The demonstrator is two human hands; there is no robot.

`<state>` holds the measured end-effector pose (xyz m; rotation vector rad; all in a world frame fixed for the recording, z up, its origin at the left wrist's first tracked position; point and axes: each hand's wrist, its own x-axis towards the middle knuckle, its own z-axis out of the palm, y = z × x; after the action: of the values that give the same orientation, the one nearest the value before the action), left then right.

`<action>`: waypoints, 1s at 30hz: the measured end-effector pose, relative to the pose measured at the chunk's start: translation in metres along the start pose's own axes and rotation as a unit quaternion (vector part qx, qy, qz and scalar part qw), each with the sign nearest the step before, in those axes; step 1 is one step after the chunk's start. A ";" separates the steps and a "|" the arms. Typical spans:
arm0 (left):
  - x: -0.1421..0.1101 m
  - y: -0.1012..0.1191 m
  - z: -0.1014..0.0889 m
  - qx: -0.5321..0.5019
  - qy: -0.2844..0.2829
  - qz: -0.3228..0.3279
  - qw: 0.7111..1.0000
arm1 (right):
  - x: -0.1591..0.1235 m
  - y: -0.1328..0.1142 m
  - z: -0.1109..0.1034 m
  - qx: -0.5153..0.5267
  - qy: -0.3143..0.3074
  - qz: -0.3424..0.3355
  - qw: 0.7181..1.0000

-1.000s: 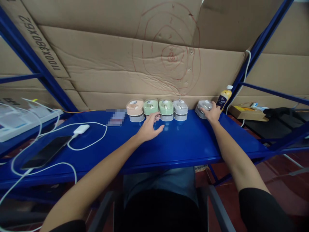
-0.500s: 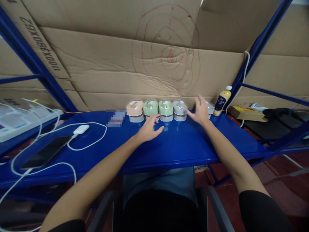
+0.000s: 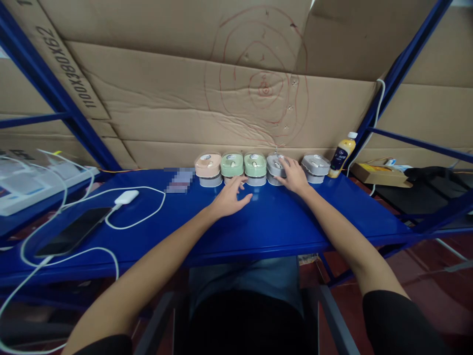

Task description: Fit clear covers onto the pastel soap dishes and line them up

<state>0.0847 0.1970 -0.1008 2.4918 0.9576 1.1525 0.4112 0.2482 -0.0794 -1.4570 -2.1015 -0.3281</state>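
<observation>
A row of small lidded containers with clear tops stands along the back of the blue table (image 3: 258, 222). From the left come a pink container (image 3: 208, 167), a green container (image 3: 232, 163), a second green container (image 3: 255, 167) and a grey container (image 3: 273, 166). Set apart to the right is another grey container (image 3: 316, 166). My right hand (image 3: 293, 176) grips the nearer grey container, fingers over its lid and right side, thumb at its front. Before the green containers, my left hand (image 3: 231, 198) hovers or rests with fingers loosely apart, holding nothing; it partly hides the left green one.
At the far right stands a bottle of yellow drink (image 3: 342, 155). A phone (image 3: 76, 231), a white charger (image 3: 126, 197) and looping white cables lie on the left. Cardboard (image 3: 166, 98) with red rings backs the table. Blue metal posts (image 3: 402, 64) frame both sides.
My right hand has moved left from the far-right grey container onto the nearer grey one. That far-right container now shows fully. My left hand has hardly moved.
</observation>
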 end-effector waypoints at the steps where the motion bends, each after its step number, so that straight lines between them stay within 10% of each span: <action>1: 0.000 0.000 0.000 0.000 0.000 -0.001 1.000 | -0.001 0.001 -0.003 -0.001 0.008 -0.002 1.000; 18: -0.001 -0.003 -0.002 0.000 -0.014 -0.010 1.000 | -0.002 0.009 -0.006 -0.185 0.086 0.070 0.977; 30: -0.001 -0.003 -0.002 -0.010 -0.026 -0.018 0.999 | -0.003 0.048 -0.028 -0.052 0.270 0.176 0.945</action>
<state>0.0812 0.1991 -0.1013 2.4661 0.9693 1.0749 0.4643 0.2502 -0.0633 -1.5515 -1.3821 -0.6227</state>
